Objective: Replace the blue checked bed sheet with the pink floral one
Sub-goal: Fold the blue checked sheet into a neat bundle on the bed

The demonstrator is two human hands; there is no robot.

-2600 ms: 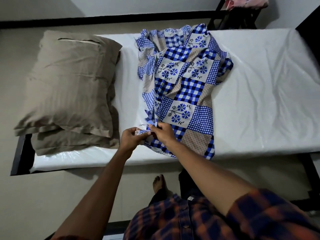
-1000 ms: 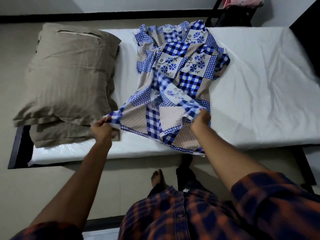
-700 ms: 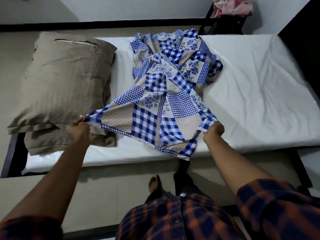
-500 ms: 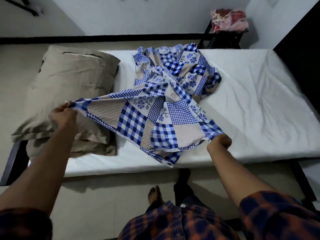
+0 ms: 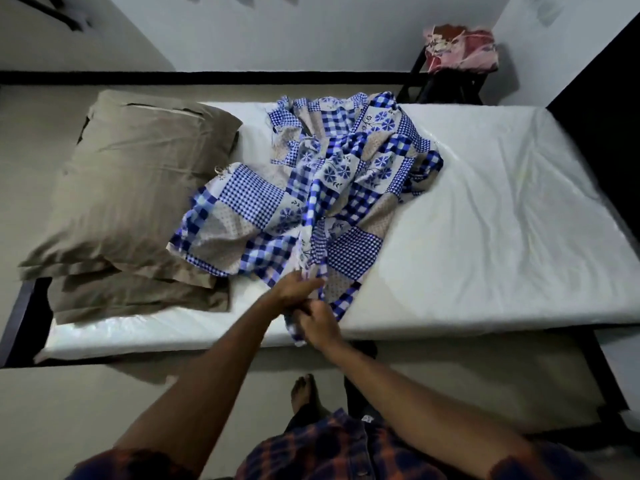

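1. The pink floral sheet (image 5: 460,46) is a crumpled bundle at 1 o'clock. It sits on a dark stool (image 5: 446,86) behind the bed, well apart from the hands. It is small and dim, so its pattern is hard to make out. The mattress (image 5: 502,220) hides the stool's lower legs.
2. The dark bed frame (image 5: 20,320) shows only at the 9 o'clock end and the near corner at 4 o'clock. The mattress covers the rest.
3. Two tan pillows (image 5: 131,181) are stacked at 9 o'clock. The upper one hides most of the lower.
4. The blue checked sheet (image 5: 329,188) lies heaped across the middle of the mattress, from the far edge at 12 o'clock to the near edge at 6 o'clock. Its left corner lies over the edge of the pillows. Folds bury much of its surface.
5. Both hands meet at the sheet's near end, and blur softens the fingers.
6. The left hand (image 5: 294,289) reaches into the bunched cloth at the mattress edge. I cannot tell whether its fingers close on the cloth.
7. The right hand (image 5: 318,323), just below and touching the left, is curled tight around a gathered strip of the sheet. This strip hangs over the near edge at 6 o'clock.
8. A bare foot (image 5: 304,393) stands on the floor below the hands. The checked shirt (image 5: 346,452) is cut off by the bottom of the view.
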